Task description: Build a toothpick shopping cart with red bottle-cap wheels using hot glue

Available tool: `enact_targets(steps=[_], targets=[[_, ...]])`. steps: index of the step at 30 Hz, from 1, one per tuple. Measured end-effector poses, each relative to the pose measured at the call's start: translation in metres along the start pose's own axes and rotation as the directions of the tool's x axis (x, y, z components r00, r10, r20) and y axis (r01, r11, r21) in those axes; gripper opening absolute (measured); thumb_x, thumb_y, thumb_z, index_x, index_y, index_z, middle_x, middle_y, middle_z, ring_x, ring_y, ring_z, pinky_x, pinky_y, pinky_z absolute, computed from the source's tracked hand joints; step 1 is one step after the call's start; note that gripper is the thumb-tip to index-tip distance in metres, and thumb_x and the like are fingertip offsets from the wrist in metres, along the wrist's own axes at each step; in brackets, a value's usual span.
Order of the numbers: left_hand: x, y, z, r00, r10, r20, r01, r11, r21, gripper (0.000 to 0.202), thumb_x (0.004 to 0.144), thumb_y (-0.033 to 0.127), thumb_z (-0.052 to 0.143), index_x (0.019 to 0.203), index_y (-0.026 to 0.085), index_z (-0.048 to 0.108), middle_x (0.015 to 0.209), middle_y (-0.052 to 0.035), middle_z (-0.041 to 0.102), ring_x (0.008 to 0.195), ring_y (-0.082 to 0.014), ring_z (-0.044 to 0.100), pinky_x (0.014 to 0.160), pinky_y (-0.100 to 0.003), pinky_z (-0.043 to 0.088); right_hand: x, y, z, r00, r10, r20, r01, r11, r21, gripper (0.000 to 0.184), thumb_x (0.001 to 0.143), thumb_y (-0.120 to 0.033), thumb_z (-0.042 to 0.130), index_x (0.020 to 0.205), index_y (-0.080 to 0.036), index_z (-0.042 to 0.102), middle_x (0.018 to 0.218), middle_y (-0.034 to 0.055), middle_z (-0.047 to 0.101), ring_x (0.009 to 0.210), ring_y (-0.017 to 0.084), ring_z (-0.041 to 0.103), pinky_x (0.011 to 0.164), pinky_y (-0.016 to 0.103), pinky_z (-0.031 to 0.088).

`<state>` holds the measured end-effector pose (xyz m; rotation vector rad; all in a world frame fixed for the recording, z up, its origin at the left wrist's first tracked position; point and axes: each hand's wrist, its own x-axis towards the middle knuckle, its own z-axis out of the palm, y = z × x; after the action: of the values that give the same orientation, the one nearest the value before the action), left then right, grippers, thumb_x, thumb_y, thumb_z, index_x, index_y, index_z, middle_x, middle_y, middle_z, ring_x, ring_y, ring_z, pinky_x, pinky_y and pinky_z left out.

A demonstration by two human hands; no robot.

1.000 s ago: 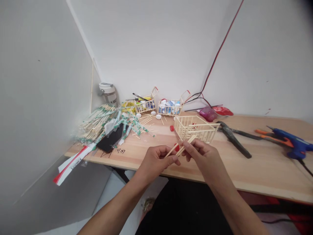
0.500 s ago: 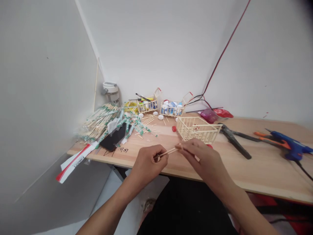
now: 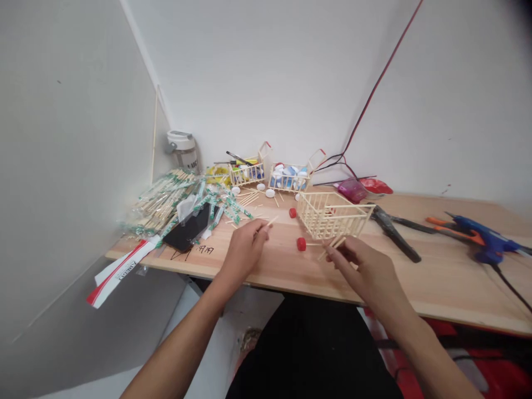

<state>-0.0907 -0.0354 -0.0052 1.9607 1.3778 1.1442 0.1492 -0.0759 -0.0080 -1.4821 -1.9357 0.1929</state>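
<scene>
Short stick (image 3: pixel 269 223) pinched in left hand (image 3: pixel 244 246) fingertips, free end up-right, low over table (image 3: pixel 436 274). Right hand (image 3: pixel 368 269) fingers closed on a few more sticks (image 3: pixel 332 246), just beside the open stick basket (image 3: pixel 332 216), probably kept near for reach. Red cap (image 3: pixel 301 244) lies between the hands; pliers (image 3: pixel 393 233), glue gun (image 3: pixel 482 241) well right, out of the way

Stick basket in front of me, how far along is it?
Walls of the stick basket look complete. Left hand pinches a short stick; right hand holds sticks. Remaining: no handle like the back carts; red cap lies loose.
</scene>
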Motion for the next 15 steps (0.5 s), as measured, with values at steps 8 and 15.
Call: enact_targets(steps=[8, 15], targets=[[0.026, -0.013, 0.015, 0.991, 0.034, 0.129, -0.038, 0.999, 0.029, 0.021, 0.09, 0.019, 0.049, 0.079, 0.016, 0.067, 0.077, -0.0019, 0.069, 0.074, -0.016, 0.06, 0.07, -0.026, 0.039, -0.008, 0.02, 0.018, 0.998, -0.015, 0.056, 0.017, 0.999, -0.036, 0.033, 0.092, -0.04, 0.049, 0.064, -0.023, 0.051, 0.061, -0.0002, 0.057, 0.056, 0.015, 0.052, 0.056, 0.027, 0.039], [0.025, -0.022, 0.029, 0.987, 0.038, 0.156, -0.107, 0.883, 0.457, 0.028, 0.094, 0.014, 0.041, 0.103, 0.016, 0.067, 0.102, -0.01, 0.067, 0.101, -0.0229, 0.058, 0.089, -0.033, 0.042, -0.001, 0.013, -0.016, 0.986, 0.168, 0.004, -0.167, 0.979, 0.12, 0.041, 0.09, -0.054, 0.053, 0.065, -0.022, 0.059, 0.06, -0.0004, 0.062, 0.057, 0.015, 0.056, 0.056, 0.026, 0.041]])
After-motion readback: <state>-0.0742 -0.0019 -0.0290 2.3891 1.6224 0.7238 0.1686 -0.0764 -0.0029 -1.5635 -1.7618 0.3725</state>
